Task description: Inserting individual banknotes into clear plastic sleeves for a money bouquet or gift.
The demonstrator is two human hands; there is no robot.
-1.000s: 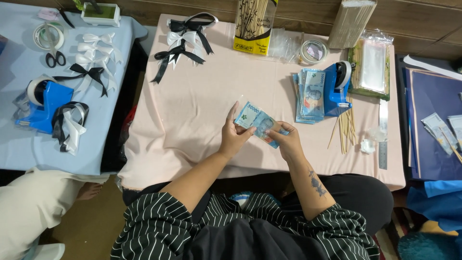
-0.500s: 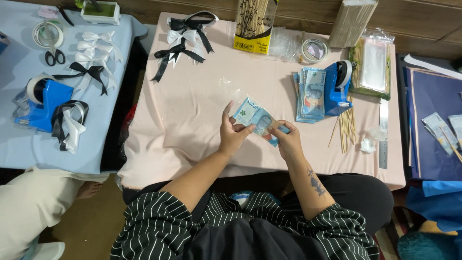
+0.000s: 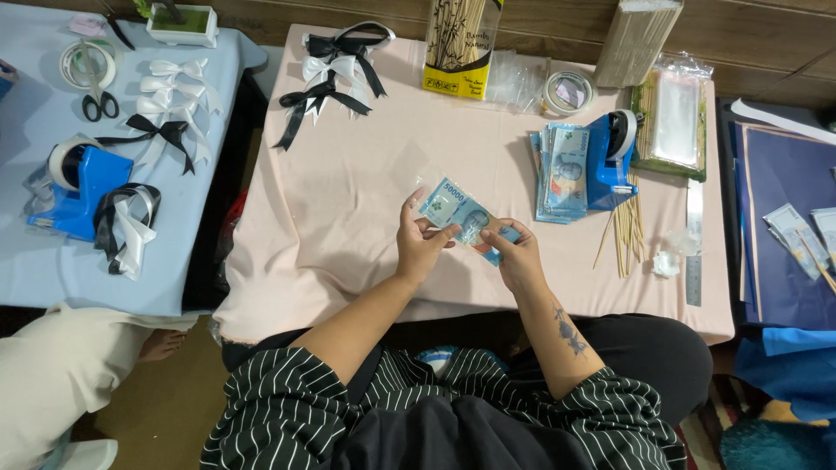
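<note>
- We take the blue tape dispenser (image 3: 611,161) on the pink bench (image 3: 348,200) as our landmark.
- Far to the left of it, on the neighbouring light-blue bench (image 3: 35,261), we see scissors (image 3: 97,103), white and black ribbon bows (image 3: 170,104) and a second blue dispenser (image 3: 74,187).
- Still left of the dispenser, at the far edge of the pink bench, lie black and white bows (image 3: 335,65).
- Left of the dispenser and nearer to us, our left hand (image 3: 421,242) pinches the left end of a blue banknote (image 3: 457,213) with thumb and fingers.
- Our right hand (image 3: 514,254) pinches the right end of the same note, so the note is lifted over the bench between both hands.
- Just beside the dispenser, on its left, rests a stack of banknotes (image 3: 557,174).
- Just right of the dispenser lie thin bamboo sticks (image 3: 629,231), and behind them a pack of clear sleeves (image 3: 675,117).
</note>
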